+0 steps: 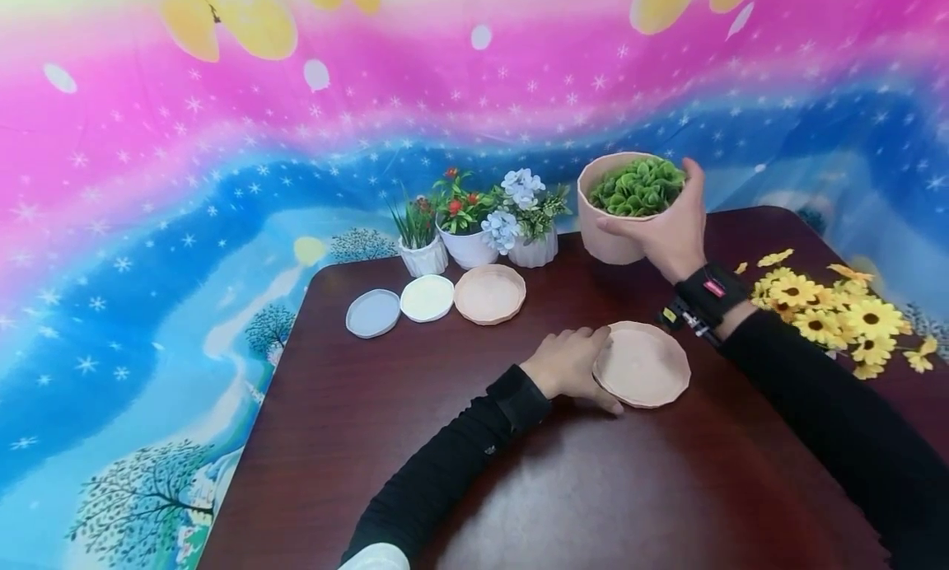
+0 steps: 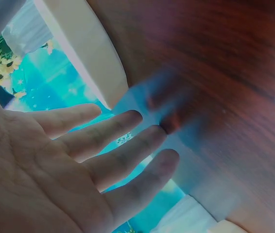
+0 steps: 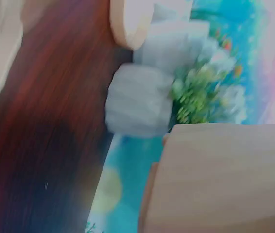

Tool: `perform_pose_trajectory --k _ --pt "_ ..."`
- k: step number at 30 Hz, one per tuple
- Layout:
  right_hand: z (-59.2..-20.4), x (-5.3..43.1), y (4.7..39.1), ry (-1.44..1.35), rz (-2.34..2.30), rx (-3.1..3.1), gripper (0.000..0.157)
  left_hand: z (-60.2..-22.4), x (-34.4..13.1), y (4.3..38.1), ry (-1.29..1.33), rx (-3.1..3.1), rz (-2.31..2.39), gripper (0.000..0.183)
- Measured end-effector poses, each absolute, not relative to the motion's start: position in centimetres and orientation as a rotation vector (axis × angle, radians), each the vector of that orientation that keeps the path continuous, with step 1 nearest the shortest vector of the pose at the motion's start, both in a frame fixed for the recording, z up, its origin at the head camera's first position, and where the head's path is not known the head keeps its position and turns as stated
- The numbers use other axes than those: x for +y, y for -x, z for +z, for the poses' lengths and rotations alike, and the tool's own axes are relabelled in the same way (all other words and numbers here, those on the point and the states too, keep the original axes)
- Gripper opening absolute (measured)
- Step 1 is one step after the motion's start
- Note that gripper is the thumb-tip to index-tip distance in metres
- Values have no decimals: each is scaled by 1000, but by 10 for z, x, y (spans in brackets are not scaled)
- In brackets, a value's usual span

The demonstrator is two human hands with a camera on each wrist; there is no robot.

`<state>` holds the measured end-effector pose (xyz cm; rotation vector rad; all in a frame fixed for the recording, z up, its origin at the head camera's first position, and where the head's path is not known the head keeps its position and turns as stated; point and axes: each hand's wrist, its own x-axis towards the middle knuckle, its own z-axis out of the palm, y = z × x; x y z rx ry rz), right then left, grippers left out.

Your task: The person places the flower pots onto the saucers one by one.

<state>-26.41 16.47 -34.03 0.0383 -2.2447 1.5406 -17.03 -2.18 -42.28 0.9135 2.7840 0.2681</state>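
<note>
The right hand point(image 1: 678, 232) grips a pale pink faceted pot point(image 1: 615, 236) filled with leafy green foliage point(image 1: 641, 187), thumb on its near side; it is held up off the dark reddish-brown wooden surface point(image 1: 334, 422). The left hand point(image 1: 567, 364) is at the left edge of a pale pink shallow round saucer point(image 1: 643, 364) on the surface, its fingers stretched out and spread.

To the left of the raised pot, near the back edge, three small white pots stand close together: one with grassy green blades point(image 1: 424, 257), one with red flowers point(image 1: 470, 249), and a ribbed one with pale blue flowers point(image 1: 534, 250). In front of them lie a grey round saucer point(image 1: 373, 313), a white round saucer point(image 1: 427, 298) and a peach round saucer point(image 1: 490, 294). Yellow daisy-like flowers point(image 1: 838, 306) spread at the right, beyond the black right sleeve point(image 1: 815, 413). A pink-and-blue printed cloth point(image 1: 111, 142) hangs behind.

The sleeve cuts across the view near the yellow flowers, and their base is hard to make out from the head. The blue-flowered pot overlaps its neighbour in the right wrist view, where everything is blurred and the raised pot is cut off.
</note>
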Motion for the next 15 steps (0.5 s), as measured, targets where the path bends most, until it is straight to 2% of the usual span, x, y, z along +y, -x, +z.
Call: perform_pose_trajectory --k 10,15 --pt "-338 179 214 -107 1589 -2263 129 -425 -25 174 -892 2791 285 112" --pt "-344 188 193 -121 1607 -2293 129 -427 -24 174 -873 2807 255 117"
